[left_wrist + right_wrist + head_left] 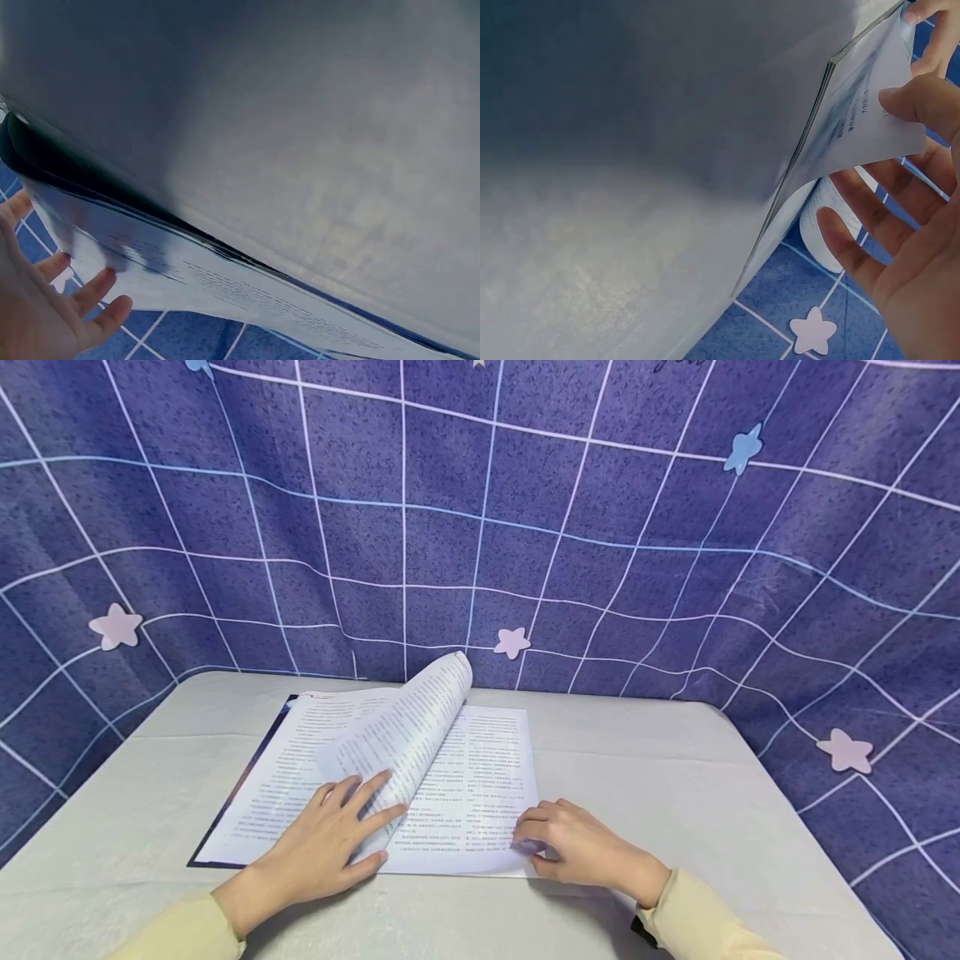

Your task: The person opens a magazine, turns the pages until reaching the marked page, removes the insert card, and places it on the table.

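Observation:
An open book with printed pages and a dark cover edge lies on the table. Near its middle, a turned page rises and curls, its top end standing up. My left hand rests over the lower part of this page, fingers extended and spread. At the lower right corner of the book, my right hand pinches a page. The right wrist view shows that page lifted at its corner, between the thumb and the fingers behind it.
A pale cloth covers the table, extending on both sides of the book. Behind it hangs a blue curtain with a grid of lines and star shapes. A dark band shows at the right sleeve.

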Motion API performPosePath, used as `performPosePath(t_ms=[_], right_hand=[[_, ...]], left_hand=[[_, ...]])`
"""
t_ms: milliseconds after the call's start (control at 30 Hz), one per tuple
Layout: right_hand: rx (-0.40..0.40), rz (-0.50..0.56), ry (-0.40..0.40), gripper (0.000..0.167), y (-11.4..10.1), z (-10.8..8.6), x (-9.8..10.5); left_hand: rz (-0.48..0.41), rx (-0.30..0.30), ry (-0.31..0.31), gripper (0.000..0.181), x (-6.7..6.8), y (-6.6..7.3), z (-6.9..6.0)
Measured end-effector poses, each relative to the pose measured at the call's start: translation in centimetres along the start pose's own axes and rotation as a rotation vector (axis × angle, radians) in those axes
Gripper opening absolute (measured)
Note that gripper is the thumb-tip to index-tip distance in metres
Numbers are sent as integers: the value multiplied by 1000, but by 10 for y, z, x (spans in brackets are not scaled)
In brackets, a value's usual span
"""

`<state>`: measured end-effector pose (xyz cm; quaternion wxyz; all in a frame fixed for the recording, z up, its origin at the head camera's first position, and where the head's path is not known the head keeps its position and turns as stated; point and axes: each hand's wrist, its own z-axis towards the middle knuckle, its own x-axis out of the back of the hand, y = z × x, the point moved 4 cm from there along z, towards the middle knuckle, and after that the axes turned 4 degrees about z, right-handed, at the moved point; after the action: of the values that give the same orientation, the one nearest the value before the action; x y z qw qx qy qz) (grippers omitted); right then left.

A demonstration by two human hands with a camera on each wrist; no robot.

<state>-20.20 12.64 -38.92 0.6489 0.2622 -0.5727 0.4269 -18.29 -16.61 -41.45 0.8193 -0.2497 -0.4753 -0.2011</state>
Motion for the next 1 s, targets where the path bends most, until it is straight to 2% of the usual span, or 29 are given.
performPosePath(t_ms=[267, 733, 1000], right_hand=[[14, -1, 33, 22, 2, 0, 1], [8, 13, 94, 19, 5, 0, 5], [33, 7, 149, 13, 4, 2, 8]], left_hand=[[-29, -35, 42, 56, 2, 1, 1], [-23, -38, 36, 52, 0, 1, 1], [-18, -39, 37, 50, 2, 2, 1]])
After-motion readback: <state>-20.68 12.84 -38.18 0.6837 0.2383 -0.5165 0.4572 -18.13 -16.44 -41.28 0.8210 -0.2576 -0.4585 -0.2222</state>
